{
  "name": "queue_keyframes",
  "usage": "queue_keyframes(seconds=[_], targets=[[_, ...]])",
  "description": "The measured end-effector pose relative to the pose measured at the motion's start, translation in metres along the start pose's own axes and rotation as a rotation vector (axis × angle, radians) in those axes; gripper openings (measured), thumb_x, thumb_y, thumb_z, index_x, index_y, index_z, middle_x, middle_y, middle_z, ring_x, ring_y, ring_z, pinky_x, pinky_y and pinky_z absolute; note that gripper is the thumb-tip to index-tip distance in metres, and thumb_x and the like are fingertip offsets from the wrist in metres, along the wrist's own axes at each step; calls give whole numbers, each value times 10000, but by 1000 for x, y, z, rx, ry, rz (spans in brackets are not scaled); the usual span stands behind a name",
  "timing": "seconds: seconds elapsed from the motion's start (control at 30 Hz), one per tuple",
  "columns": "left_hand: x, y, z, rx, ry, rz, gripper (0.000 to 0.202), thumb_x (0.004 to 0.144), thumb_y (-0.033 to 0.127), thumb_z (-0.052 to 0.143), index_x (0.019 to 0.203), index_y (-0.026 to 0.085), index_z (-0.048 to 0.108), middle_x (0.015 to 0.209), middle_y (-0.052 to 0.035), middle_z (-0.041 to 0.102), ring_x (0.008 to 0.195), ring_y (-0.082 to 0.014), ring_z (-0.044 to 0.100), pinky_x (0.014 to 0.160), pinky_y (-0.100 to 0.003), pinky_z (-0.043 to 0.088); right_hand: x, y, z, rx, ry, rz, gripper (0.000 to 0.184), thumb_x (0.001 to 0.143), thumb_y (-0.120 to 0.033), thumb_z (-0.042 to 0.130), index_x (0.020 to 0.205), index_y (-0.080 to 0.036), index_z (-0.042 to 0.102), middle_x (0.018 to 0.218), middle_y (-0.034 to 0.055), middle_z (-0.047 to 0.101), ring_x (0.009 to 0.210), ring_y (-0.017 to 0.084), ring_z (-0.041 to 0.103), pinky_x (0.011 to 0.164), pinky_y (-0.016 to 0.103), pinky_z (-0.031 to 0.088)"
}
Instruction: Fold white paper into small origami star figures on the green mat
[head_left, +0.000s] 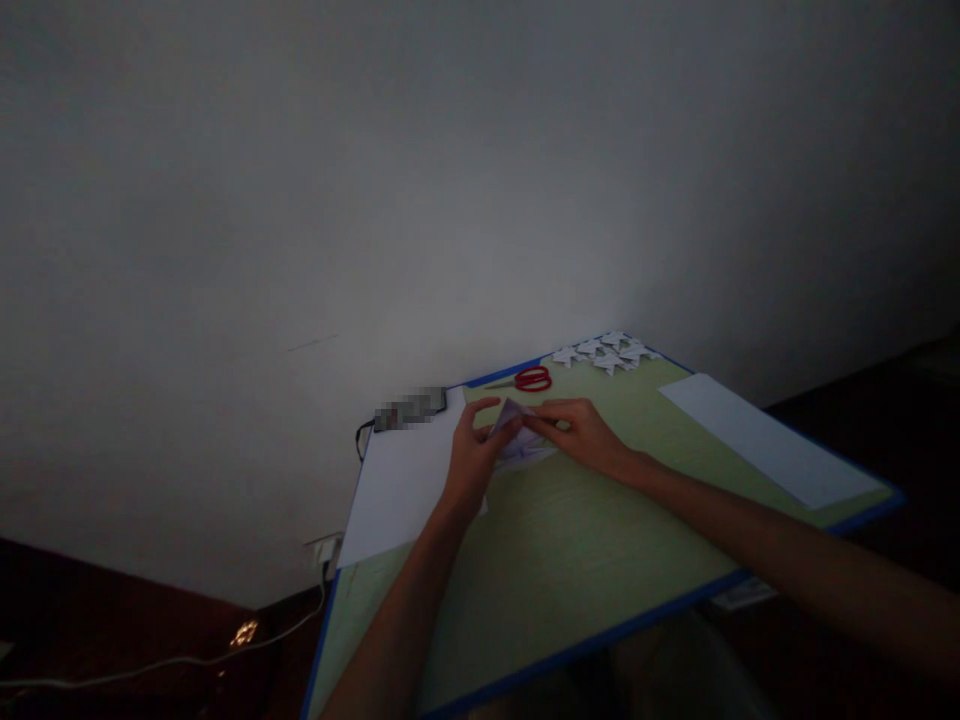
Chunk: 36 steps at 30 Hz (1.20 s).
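Just above the middle of the green table [570,560], a folded piece of white paper [513,410] is held between my two hands, its pointed tip up. My left hand [476,445] grips it from the left, thumb across the front and index finger raised and curved. With thumb and fingers pinched together, my right hand [581,428] holds its right edge. Part of the paper is hidden behind my fingers. Beyond my hands lie scissors [532,379] with red handles. Several folded white paper stars [611,364] sit in a group at the far right corner.
A white sheet [401,500] covers the table's left side, and a white paper strip [772,445] lies along the right. A phone-like device [411,408] with a black cable rests at the back left. Behind the table rises a grey wall [450,200]; a plugged-in white cord [292,625] trails below left.
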<state>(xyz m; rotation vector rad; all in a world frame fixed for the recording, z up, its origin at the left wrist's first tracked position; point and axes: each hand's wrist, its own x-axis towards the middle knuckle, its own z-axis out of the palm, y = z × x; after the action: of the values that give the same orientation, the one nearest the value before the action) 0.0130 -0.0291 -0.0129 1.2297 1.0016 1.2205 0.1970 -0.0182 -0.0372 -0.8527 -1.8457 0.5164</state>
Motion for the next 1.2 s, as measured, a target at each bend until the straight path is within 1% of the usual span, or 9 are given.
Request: queue_keyframes(seconds=[0.1, 0.23, 0.33, 0.47, 0.57, 0.67, 0.8, 1.03, 1.2], targets=[[-1, 6, 1, -104, -10, -11, 465, 696, 468, 779, 1033, 169, 662, 810, -58, 714, 645, -168, 638, 568, -247, 470, 2, 1, -4, -26, 36, 6, 262, 964, -366, 598, 980, -182, 784, 835, 46, 738, 735, 174, 644, 656, 270, 467], [-1, 10, 2, -202, -73, -142, 557, 717, 631, 693, 1001, 151, 702, 792, -81, 710, 663, -194, 640, 591, -282, 483, 3, 0, -7, -55, 45, -39, 293, 970, -358, 590, 816, -163, 746, 761, 41, 671, 725, 165, 613, 655, 267, 454], [0, 7, 2, -108, -32, -66, 434, 679, 497, 798, 900, 129, 728, 786, -54, 703, 643, -145, 604, 579, -237, 450, 3, -2, -6, -59, 47, -79, 320, 966, -367, 596, 753, -162, 718, 744, 37, 641, 713, 158, 591, 656, 269, 451], [1, 2, 0, -51, -14, -69, 390, 640, 392, 838, 927, 148, 738, 692, -21, 688, 577, -132, 587, 555, -234, 436, 2, -3, -5, -27, 37, -81, 237, 970, -350, 594, 1002, -187, 762, 837, 48, 680, 738, 156, 602, 657, 267, 467], [1, -1, -2, -38, -12, -68, 379, 646, 375, 834, 937, 149, 743, 665, -20, 684, 552, -125, 578, 550, -234, 434, 0, -4, -4, -25, 31, -107, 290, 972, -318, 593, 1218, -226, 715, 920, 56, 682, 752, 150, 597, 686, 274, 487], [3, -4, -3, -14, -1, -39, 363, 673, 400, 813, 929, 149, 758, 705, -34, 706, 579, -131, 588, 555, -236, 432, -2, -3, -3, -24, 22, -129, 343, 974, -292, 584, 1303, -253, 672, 933, 51, 660, 726, 138, 578, 697, 280, 496], [5, -6, -4, 66, 23, 15, 341, 693, 421, 805, 905, 154, 792, 828, -60, 747, 650, -140, 605, 594, -245, 441, -3, -2, -2, -4, 1, -131, 350, 966, -261, 579, 1302, -270, 674, 941, 52, 645, 732, 140, 579, 680, 275, 499], [1, 3, -2, 142, 65, 95, 255, 673, 369, 811, 800, 149, 796, 757, -58, 743, 690, -165, 618, 669, -273, 453, -1, -4, -5, -5, -4, -116, 338, 934, -197, 584, 1239, -263, 713, 964, 69, 664, 857, 174, 614, 713, 283, 496], [-2, 3, -2, 208, 33, 53, 253, 686, 398, 785, 727, 149, 772, 662, -32, 683, 617, -145, 567, 590, -257, 423, 1, -1, -5, 84, 11, -63, 237, 907, -200, 617, 1082, -224, 773, 958, 81, 718, 901, 198, 654, 787, 317, 513]])
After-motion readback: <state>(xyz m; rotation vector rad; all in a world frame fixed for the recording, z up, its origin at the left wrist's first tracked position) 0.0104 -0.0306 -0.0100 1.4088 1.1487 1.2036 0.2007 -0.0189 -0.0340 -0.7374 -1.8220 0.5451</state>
